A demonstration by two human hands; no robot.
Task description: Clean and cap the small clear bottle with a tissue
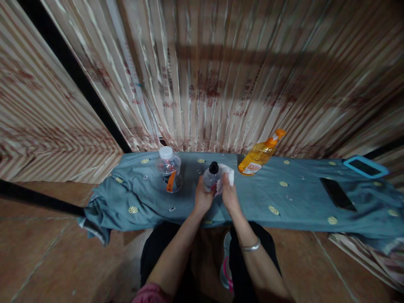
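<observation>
A small clear bottle with a black cap [211, 176] is upright between my hands, over the middle of the cloth-covered surface. My left hand [203, 197] wraps round its left side. My right hand [229, 193] is closed on a crumpled white tissue [227, 173] against the bottle's right side. To the left stands a larger clear plastic jar with a white lid [169, 172] and an orange label. An orange pump bottle [259, 156] with yellow liquid leans to the right, beyond my right hand.
A blue-grey patterned cloth [195, 214] covers the long narrow surface. A black phone [338, 194] and a blue-framed tablet [366, 166] lie at the right end. Striped curtains [208, 84] hang behind, with dark poles [78, 80] at the sides.
</observation>
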